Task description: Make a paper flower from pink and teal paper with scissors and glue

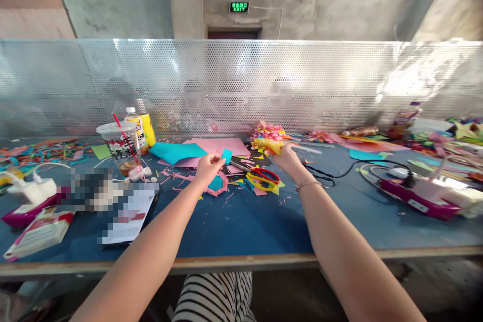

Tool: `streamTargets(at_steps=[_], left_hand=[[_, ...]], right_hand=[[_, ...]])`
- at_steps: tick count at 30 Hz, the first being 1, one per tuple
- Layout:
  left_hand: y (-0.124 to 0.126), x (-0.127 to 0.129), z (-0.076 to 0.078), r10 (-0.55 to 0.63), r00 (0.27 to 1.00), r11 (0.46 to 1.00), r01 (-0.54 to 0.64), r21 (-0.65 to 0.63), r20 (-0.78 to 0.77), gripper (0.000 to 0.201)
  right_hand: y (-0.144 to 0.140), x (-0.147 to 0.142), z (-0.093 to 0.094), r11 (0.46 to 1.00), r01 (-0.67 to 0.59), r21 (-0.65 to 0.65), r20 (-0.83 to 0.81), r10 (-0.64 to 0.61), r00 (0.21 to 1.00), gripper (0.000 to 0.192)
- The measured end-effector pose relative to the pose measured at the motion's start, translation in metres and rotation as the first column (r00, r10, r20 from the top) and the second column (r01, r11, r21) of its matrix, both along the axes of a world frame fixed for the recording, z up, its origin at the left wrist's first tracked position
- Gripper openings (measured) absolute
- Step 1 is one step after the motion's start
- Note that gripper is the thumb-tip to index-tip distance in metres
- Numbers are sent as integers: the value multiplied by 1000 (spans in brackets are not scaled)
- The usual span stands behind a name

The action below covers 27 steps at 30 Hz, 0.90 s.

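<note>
Between the thumb and fingers of my left hand [212, 165] is a small piece of blue paper [227, 156], raised above the table. My right hand [287, 158] reaches forward and seems closed on a yellow object [269, 146], whose kind I cannot make out. Its fingertips are partly hidden. Right behind it sits a bunch of pink and yellow paper pieces [267, 131]. Scissors with red and yellow handles [262, 180] lie on the table between my hands. A pink paper ring [218, 192] rests below my left hand.
Blue paper [177, 152] and pink paper [222, 147] lie behind my left hand. A plastic cup with a red straw [121, 146] and a tablet-like device [130, 214] are at left. Purple power strips [418, 198] sit at both sides. A perforated metal screen [226, 70] stands behind.
</note>
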<state>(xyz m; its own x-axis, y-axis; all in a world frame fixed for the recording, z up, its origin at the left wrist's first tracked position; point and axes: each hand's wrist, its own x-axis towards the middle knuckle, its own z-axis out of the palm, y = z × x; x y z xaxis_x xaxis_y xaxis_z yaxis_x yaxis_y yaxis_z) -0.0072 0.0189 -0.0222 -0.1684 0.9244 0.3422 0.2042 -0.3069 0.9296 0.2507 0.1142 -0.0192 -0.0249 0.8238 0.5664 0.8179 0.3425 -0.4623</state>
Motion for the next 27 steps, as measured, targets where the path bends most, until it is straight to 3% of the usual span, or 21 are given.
streamTargets(at_steps=[1, 4, 8, 16, 27], left_hand=[[1, -1, -1, 3, 1000, 1000, -3, 8, -13, 20], [3, -2, -3, 14, 1000, 1000, -13, 26, -28, 19], [5, -2, -4, 44, 998, 998, -41, 55, -56, 19], [5, -2, -4, 58, 994, 993, -48, 110, -88, 20], [4, -2, -4, 71, 992, 994, -62, 95, -100, 20]], right_hand=[[-7, -9, 6, 999, 0, -36, -36, -1, 999, 36], [-28, -34, 17, 996, -77, 51, -7, 77, 997, 43], [-46, -53, 17, 991, -41, 130, 120, 25, 992, 39], [-46, -56, 14, 967, -54, 249, 251, -11, 968, 29], [-47, -57, 15, 971, -53, 232, 303, -21, 953, 24]])
